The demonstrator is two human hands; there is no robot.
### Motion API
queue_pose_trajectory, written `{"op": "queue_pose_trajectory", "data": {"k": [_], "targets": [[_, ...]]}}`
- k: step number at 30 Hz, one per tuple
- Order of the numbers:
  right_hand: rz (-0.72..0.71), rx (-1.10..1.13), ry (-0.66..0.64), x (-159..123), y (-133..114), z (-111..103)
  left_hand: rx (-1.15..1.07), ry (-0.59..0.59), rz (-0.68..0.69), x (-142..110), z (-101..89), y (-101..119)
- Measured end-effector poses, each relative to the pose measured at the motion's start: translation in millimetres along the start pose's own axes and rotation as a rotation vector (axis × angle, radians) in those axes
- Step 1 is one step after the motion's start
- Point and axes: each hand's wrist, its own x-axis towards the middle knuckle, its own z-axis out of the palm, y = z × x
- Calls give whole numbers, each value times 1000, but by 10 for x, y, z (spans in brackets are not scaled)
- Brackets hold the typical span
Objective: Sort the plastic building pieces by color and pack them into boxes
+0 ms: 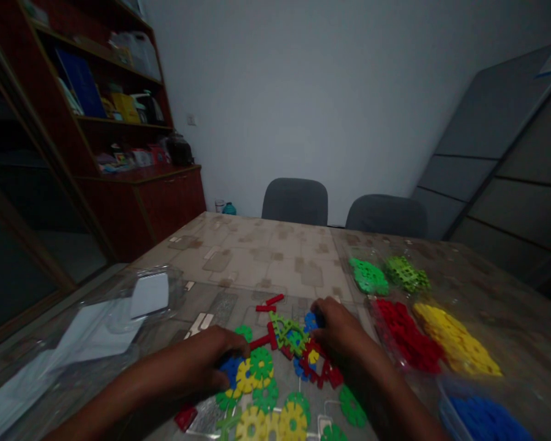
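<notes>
Plastic interlocking building pieces lie loosely between my two hands. My left hand (pixel 213 355) is curled, with thumb and fingers around a blue building piece (pixel 232 371) beside a yellow disc (pixel 245 375) and a green notched disc (pixel 261 362). My right hand (pixel 337 324) pinches a blue notched disc (pixel 310 321) at its edge. Near its fingertips sit a light green lattice piece (pixel 284 331) and red square pieces (pixel 319 364). Red sticks (pixel 264 340) lie between the hands. More yellow discs (pixel 294 418) and green discs (pixel 352 405) are spread nearer to me.
To the right stand clear boxes of green pieces (pixel 370 277), light green pieces (pixel 407 274), red pieces (pixel 406 334), yellow pieces (pixel 457 337) and blue pieces (pixel 484 419). White papers (pixel 96 327) and a clear plastic lid (pixel 151 295) are on the left. Grey chairs (pixel 294 199) stand beyond the patterned table (pixel 257 251).
</notes>
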Motion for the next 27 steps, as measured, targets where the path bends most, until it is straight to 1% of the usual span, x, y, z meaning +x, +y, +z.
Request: {"op": "queue_pose_trajectory", "data": {"k": [4,9,12,14,15,17,19,20,21,23,25,27], "targets": [[31,40,21,-1,31,9,67,61,-14,45,71,-42],[36,133,58,6,15,22,97,93,-17,34,34,40],[20,197,94,-48,-44,-61,77,92,-4,27,11,72],[-9,239,91,-146,-113,-140,62,103,15,30,-1,75],[-32,265,65,-218,-153,-174,60,113,28,34,-7,73],[-91,322,-34,-394,-233,-204,68,147,51,46,-19,63],[-136,361,-145,-576,-287,-177,86,179,82,61,-25,51],[-144,358,-179,-653,-297,-147,97,192,103,69,-26,47],[-144,341,-185,-715,-296,-112,107,203,123,77,-25,45],[-138,291,-138,-786,-271,-46,118,224,157,91,-20,54],[-138,251,-72,-801,-241,-8,122,242,169,101,-13,74],[-136,228,-67,-795,-236,7,112,261,171,110,-6,91]]}}
